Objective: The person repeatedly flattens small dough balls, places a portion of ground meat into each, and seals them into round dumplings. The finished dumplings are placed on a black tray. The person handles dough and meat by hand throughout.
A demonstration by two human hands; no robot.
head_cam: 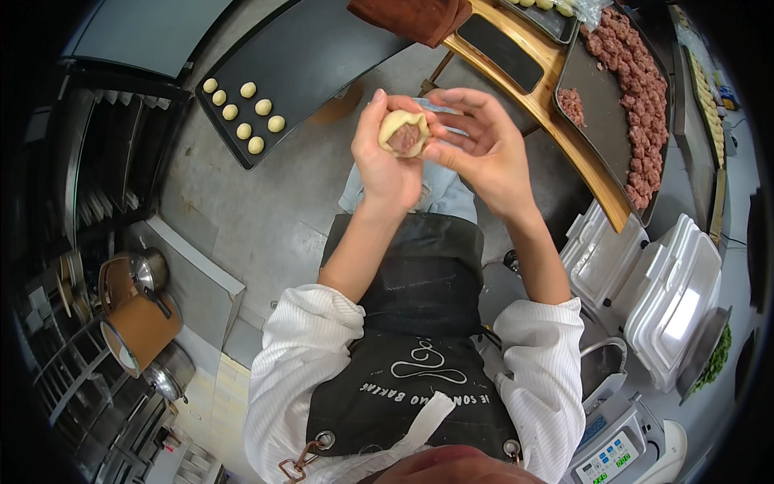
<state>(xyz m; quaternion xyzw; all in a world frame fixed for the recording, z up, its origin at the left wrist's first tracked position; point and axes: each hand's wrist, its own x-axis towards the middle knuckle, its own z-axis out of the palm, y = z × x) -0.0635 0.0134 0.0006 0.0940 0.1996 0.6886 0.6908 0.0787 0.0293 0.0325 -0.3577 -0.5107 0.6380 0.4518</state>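
Note:
My left hand [387, 160] cups a round of pale dough [389, 126] wrapped partly around a ball of pinkish meat filling [405, 139]; the filling shows through the open top. At the dough's right edge, the thumb of my right hand [484, 145] touches it, with the other fingers spread and curved. Whether the right fingers pinch the dough cannot be told. Several smooth dough balls [263, 107] sit at the left end of a black baking tray [326, 54]. To the right, a second tray [595, 109] bears many meat balls [644, 115] and a small heap of loose meat [570, 106].
A wooden board [556, 121] with a dark inset panel [500, 51] borders the meat tray, near a brown cloth [411, 18]. White lidded containers [671, 302], a bowl of greens [704, 357] and a digital scale [608, 460] are at right. Pots [145, 333] and a tray rack [115, 163] stand left.

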